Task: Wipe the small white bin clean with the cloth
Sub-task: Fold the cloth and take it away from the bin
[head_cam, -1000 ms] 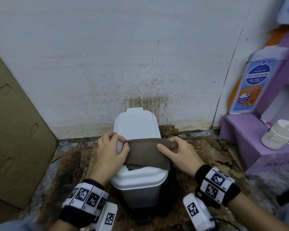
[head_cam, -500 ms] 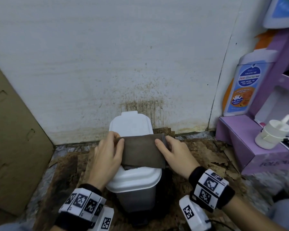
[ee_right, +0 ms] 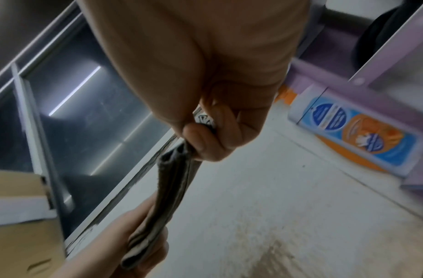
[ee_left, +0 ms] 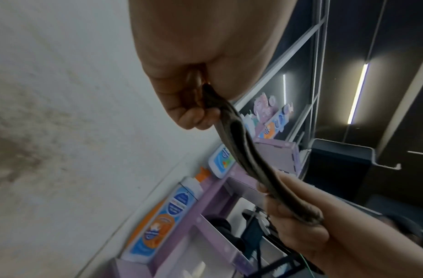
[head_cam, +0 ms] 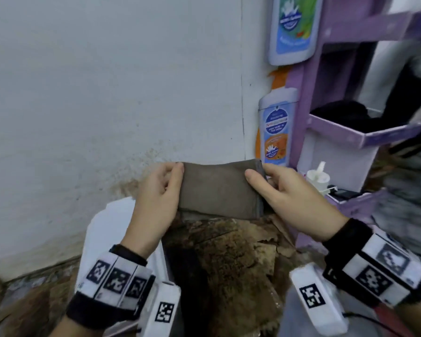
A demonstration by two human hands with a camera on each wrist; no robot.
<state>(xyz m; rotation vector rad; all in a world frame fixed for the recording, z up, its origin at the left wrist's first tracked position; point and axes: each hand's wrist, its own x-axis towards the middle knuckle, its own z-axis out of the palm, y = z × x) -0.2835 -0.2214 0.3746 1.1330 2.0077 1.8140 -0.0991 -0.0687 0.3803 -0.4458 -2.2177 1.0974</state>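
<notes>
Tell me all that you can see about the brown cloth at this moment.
The cloth is dull grey-brown, soft fabric folded into a flat band of several layers, with a stitched hem at its right end. It is held up in the air, stretched level, in front of the stained wall. The left hand pinches its left end and the right hand its right end. It touches nothing else, not the bin.

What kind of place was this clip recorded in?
Probably a staged bathroom corner: purple shelf unit holding anti-bacterial wash bottles, a small white bin against a stained white wall.
</notes>
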